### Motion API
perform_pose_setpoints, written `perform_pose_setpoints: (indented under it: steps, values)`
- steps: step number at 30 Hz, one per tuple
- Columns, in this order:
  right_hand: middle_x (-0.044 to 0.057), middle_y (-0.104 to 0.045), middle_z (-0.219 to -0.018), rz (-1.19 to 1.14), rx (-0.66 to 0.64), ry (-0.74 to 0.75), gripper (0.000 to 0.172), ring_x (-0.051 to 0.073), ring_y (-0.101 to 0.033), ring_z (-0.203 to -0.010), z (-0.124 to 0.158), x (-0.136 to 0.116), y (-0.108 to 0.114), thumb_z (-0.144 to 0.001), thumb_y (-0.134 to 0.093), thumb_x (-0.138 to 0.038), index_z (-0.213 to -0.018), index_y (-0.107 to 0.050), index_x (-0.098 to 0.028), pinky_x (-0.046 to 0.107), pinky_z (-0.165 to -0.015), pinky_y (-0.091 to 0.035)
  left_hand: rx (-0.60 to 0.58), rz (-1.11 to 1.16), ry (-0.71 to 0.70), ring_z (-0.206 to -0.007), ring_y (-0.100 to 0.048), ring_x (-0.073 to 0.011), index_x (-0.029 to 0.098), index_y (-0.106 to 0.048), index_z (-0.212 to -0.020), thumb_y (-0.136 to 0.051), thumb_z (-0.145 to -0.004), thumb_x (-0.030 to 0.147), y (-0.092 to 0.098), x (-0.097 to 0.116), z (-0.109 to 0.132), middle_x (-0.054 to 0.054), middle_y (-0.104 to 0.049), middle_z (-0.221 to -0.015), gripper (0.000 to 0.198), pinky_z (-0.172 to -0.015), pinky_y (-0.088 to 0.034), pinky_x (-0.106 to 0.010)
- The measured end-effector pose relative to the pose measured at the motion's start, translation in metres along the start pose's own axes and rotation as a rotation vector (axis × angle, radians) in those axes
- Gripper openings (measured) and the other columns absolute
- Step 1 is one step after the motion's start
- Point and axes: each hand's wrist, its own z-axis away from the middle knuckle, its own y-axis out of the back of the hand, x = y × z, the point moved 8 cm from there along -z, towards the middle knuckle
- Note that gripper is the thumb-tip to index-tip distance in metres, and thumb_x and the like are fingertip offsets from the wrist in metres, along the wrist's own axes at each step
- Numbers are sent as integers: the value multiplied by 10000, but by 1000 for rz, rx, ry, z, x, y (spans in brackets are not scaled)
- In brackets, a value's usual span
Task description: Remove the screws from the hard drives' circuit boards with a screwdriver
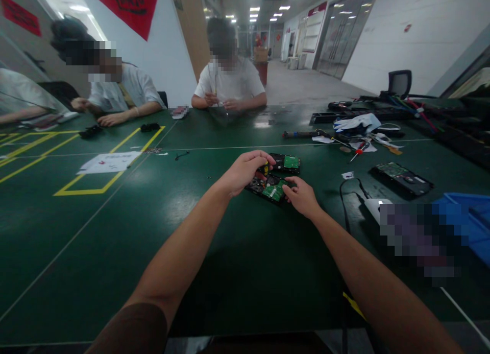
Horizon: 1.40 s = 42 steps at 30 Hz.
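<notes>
A hard drive with a green circuit board lies on the green table in front of me. Over its left part my left hand is closed around a short yellow-and-black screwdriver, whose tip I cannot make out. My right hand grips the drive's right edge between thumb and fingers. Just behind, a second hard drive rests with its green board facing up. Farther right on the table sits another hard drive.
To the right are a red-handled screwdriver, white gloves, cables, a partly blurred item with a black cord and a blue bin. White paper lies left by yellow tape. Several people sit across the table.
</notes>
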Motion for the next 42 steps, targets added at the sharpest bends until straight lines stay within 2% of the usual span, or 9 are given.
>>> perform_pose_setpoints:
  steps: [5, 11, 16, 22, 26, 32, 42]
  values:
    - [24, -687, -781, 6, -1, -7, 421, 136, -655, -583, 0, -1, 0, -923, -625, -367, -1293, -601, -168, 246, -539, -515, -46, 102, 20, -852, -620, -170, 164, -663, -925, -516, -908, 202, -7, 2, 3, -84, -667, -923, 152, -632, -517, -256]
    - [31, -691, -802, 11, 3, -6, 413, 137, -663, -592, 1, -2, 1, -924, -623, -367, -1286, -606, -167, 242, -538, -514, -13, 185, 15, -912, -639, -182, 151, -646, -873, -522, -942, 218, -6, 1, 2, -95, -669, -932, 158, -770, -587, -328]
    - [22, -687, -785, 6, -1, -3, 414, 136, -660, -596, 0, 0, 0, -924, -628, -357, -1292, -601, -170, 242, -548, -516, -29, 208, 7, -914, -637, -182, 133, -655, -875, -575, -928, 241, -8, -1, 2, -93, -661, -927, 144, -730, -578, -302]
    - [7, -673, -747, 15, 7, 6, 382, 123, -639, -571, -1, -1, -1, -932, -621, -325, -1279, -607, -167, 236, -552, -502, -27, 165, 15, -873, -624, -158, 140, -662, -890, -648, -884, 231, -9, -1, 2, -78, -661, -929, 92, -704, -535, -264]
    - [12, -676, -751, 6, 12, -8, 386, 131, -646, -586, 0, -2, -1, -926, -633, -322, -1278, -608, -166, 245, -556, -513, -10, 67, 12, -901, -609, -160, 155, -704, -917, -640, -889, 260, -5, -2, 1, -79, -671, -978, 126, -672, -495, -240]
    - [21, -682, -760, -15, 4, -9, 398, 137, -654, -591, 0, -2, 0, -925, -634, -326, -1286, -601, -161, 247, -554, -522, -52, -16, 9, -906, -609, -164, 168, -737, -982, -618, -908, 291, -5, -2, 2, -75, -680, -1001, 187, -686, -483, -247]
    - [20, -680, -762, -23, -2, -7, 400, 133, -651, -580, 0, 0, -1, -927, -626, -333, -1289, -599, -164, 241, -540, -516, -11, 107, 58, -908, -662, -192, 171, -586, -984, -592, -899, 244, -7, -2, 3, -94, -717, -959, 112, -681, -514, -284]
